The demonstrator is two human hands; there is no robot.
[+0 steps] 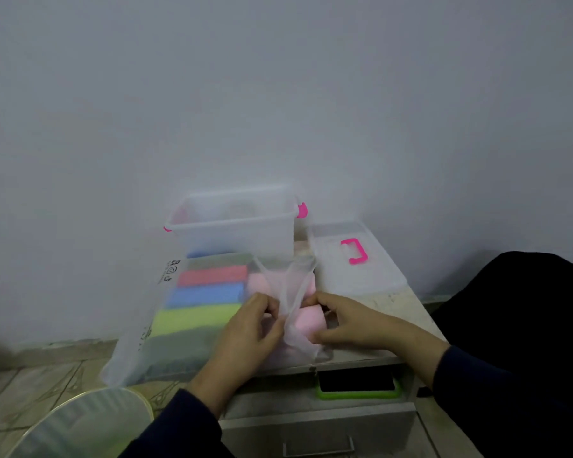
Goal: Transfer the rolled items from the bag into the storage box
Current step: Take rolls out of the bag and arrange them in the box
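Note:
A translucent plastic bag (139, 345) lies on a low cabinet top, holding several rolled items: a red roll (212, 275), a blue roll (205, 295), a lime-green roll (192, 320), a dark green one (179, 352) and pink rolls (306, 320). My left hand (245, 328) and my right hand (348, 320) each pinch one side of the bag's mouth (286, 285), pulling the film up between them. Behind the bag stands the clear storage box (232, 223) with pink latches, open; what lies inside is too blurred to tell.
The box's clear lid (354, 259) with a pink handle lies to the right on the cabinet top. A phone in a green case (358, 385) sits in the open drawer below. A round translucent lid (80, 421) is at lower left. A wall stands close behind.

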